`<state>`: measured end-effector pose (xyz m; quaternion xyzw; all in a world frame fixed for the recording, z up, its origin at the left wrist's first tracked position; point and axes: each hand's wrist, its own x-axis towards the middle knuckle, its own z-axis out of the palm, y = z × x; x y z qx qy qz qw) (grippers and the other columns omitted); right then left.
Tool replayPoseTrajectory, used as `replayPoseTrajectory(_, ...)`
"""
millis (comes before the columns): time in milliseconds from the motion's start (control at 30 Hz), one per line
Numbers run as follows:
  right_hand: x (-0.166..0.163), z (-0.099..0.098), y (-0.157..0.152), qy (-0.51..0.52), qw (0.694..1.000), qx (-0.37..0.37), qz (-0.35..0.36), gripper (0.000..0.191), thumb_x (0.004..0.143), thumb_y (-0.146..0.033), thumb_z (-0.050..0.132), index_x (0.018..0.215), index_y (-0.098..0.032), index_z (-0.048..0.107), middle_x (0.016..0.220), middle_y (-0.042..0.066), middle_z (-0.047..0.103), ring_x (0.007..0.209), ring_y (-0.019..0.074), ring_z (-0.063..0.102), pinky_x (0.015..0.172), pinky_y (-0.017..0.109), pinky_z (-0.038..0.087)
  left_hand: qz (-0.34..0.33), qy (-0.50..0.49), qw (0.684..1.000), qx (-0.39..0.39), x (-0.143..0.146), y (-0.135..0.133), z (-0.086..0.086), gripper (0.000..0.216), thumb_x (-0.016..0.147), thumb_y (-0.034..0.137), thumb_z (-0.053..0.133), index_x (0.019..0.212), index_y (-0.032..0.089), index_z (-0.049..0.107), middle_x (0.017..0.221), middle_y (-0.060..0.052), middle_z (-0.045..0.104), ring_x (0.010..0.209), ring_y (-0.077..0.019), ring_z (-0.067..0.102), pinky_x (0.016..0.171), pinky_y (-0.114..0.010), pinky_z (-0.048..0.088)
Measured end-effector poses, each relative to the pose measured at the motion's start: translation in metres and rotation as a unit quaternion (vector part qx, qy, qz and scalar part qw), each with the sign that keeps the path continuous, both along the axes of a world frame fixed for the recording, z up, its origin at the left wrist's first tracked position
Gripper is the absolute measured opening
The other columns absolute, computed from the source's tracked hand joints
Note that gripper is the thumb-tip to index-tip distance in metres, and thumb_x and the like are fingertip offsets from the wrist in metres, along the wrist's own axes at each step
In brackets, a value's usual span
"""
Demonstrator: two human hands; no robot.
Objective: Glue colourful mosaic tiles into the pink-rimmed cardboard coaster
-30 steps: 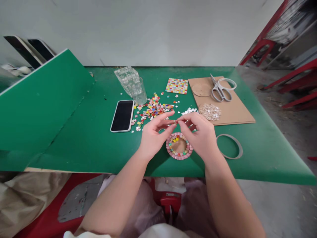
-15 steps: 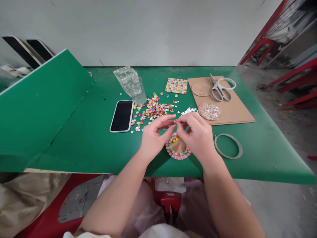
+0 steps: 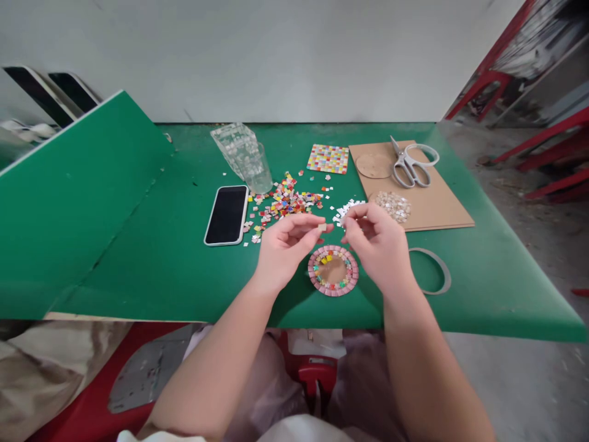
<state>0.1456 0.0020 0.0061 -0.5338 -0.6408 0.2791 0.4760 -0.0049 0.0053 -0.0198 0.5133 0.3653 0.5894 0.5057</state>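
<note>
Between the thumb and fingers of my left hand [image 3: 288, 245] is a small pale mosaic tile [image 3: 322, 227]. My right hand [image 3: 377, 239] is a little apart from it, thumb and forefinger pinched together; whatever they hold is too small to make out. Below and between both hands lies a round cardboard disc [image 3: 333, 270], ringed with pink tiles at the rim and mixed coloured tiles inside, its middle bare brown. Behind my left hand spreads a pile of coloured tiles [image 3: 288, 199]. White tiles [image 3: 346, 210] lie just beyond my right fingers.
A phone [image 3: 226, 215] and a clear cup [image 3: 260, 175] with a plastic bag stand left of the pile. A tile sheet [image 3: 328, 159] lies at the back. Scissors [image 3: 409, 169], a tape roll [image 3: 426, 155] and a tiled disc [image 3: 394, 207] rest on cardboard [image 3: 444, 199]. A ring [image 3: 444, 276] lies at right.
My hands have drawn apart, the right one moving rightward. The pale tile stays in my left fingers and shows more plainly. The round disc is now uncovered.
</note>
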Motion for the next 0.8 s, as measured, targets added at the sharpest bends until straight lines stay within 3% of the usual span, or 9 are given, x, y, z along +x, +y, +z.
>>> replayPoseTrajectory(233, 0.034, -0.012, 0.016, -0.175, 0.979, -0.056, -0.090, 0.024, 0.083, -0.037, 0.050, 0.068, -0.020, 0.059, 0.064, 0.000, 0.060, 0.059, 0.0131, 0.054, 0.059, 0.028, 0.038, 0.005, -0.001, 1.000, -0.024, 0.002, 0.000, 0.001, 0.011, 0.073, 0.023, 0.069, 0.084, 0.020, 0.068, 0.077, 0.000, 0.072, 0.079, -0.0152, 0.070, 0.063, -0.021, 0.057)
replayPoseTrajectory(367, 0.037, -0.015, 0.018, -0.187, 0.974, -0.032, -0.124, 0.012, 0.077, -0.032, 0.060, 0.072, -0.021, 0.061, 0.070, -0.001, 0.063, 0.057, 0.0118, 0.053, 0.060, 0.028, 0.039, 0.008, 0.017, 1.000, -0.020, 0.002, 0.000, 0.001, 0.012, 0.074, 0.024, 0.069, 0.085, 0.019, 0.068, 0.078, -0.001, 0.072, 0.080, -0.0160, 0.070, 0.064, -0.021, 0.057)
replayPoseTrajectory(600, 0.014, -0.002, 0.002, -0.043, 0.997, 0.043, 0.043, 0.011, 0.082, -0.025, 0.057, 0.087, -0.023, 0.067, 0.080, 0.001, 0.065, 0.067, 0.0118, 0.060, 0.053, 0.023, 0.047, 0.007, 0.072, 0.997, -0.003, -0.001, -0.001, -0.002, 0.022, 0.076, 0.025, 0.067, 0.098, 0.022, 0.068, 0.081, -0.002, 0.073, 0.081, -0.0160, 0.070, 0.070, -0.025, 0.058)
replayPoseTrajectory(800, 0.005, 0.002, -0.002, -0.058, 0.992, 0.084, 0.078, 0.011, 0.081, -0.020, 0.059, 0.088, -0.022, 0.068, 0.083, 0.002, 0.067, 0.078, 0.0129, 0.061, 0.058, 0.023, 0.048, 0.011, 0.092, 0.996, 0.000, -0.001, 0.001, -0.002, 0.023, 0.075, 0.026, 0.067, 0.098, 0.022, 0.068, 0.082, -0.002, 0.073, 0.076, -0.0140, 0.069, 0.070, -0.025, 0.058)
